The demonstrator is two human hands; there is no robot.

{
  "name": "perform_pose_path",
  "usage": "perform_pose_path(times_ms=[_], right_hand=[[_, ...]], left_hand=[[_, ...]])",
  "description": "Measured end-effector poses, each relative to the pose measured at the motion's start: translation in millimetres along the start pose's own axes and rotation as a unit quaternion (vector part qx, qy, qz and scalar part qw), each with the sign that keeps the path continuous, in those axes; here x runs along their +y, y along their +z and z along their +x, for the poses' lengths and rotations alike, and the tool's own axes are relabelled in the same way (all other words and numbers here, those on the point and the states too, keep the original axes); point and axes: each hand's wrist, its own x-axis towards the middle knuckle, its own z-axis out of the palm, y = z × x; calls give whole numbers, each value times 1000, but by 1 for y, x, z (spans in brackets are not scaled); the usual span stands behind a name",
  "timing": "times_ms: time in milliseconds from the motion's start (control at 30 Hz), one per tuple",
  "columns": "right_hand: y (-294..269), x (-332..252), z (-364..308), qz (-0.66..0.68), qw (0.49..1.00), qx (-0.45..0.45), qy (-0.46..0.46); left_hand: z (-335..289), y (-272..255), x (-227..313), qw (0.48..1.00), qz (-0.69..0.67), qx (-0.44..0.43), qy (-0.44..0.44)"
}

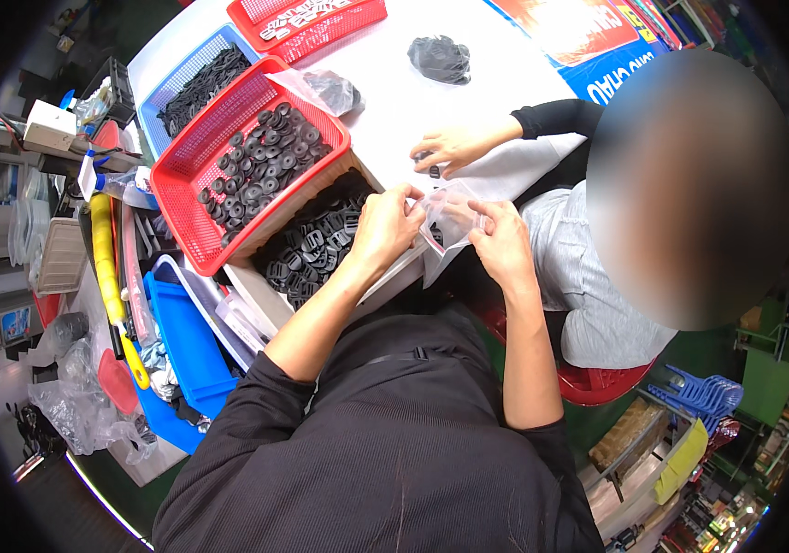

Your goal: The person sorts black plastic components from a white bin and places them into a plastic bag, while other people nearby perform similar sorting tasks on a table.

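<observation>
A small clear plastic bag [451, 218] hangs in front of me, held at its mouth between my two hands. My left hand [383, 229] pinches the left edge of the bag, and my right hand [505, 244] pinches the right edge. The bag's mouth is spread, and a small dark and red spot shows low in it, too small to name. Just beyond the bag, another person's hand [457, 147] reaches in from the right with small black pieces at its fingertips. Black plastic buckles [312, 253] fill a box beside my left forearm.
Left of my hands, a red basket [181, 205] holds black round discs. Behind it stand a blue basket [148, 118] of black strips and another red basket [344, 35] with white pieces. Bagged black parts [439, 60] lie on the white table [385, 111]. A person sits close at right.
</observation>
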Motion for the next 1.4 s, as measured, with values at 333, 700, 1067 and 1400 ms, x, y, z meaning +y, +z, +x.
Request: perform_pose_path(times_ms=[333,700,1067,1400], right_hand=[[0,8,2,-2,1000,3,-13],[3,7,8,-16,1000,10,-24],[1,0,8,7,1000,-6,-4],[4,5,5,14,1000,5,-9]], left_hand=[[1,2,-3,1000,-11,-9,7],[5,-2,-5,1000,-15,-6,-3],[6,-2,-6,1000,-8,1,1],[4,0,-8,1000,-13,2,5]])
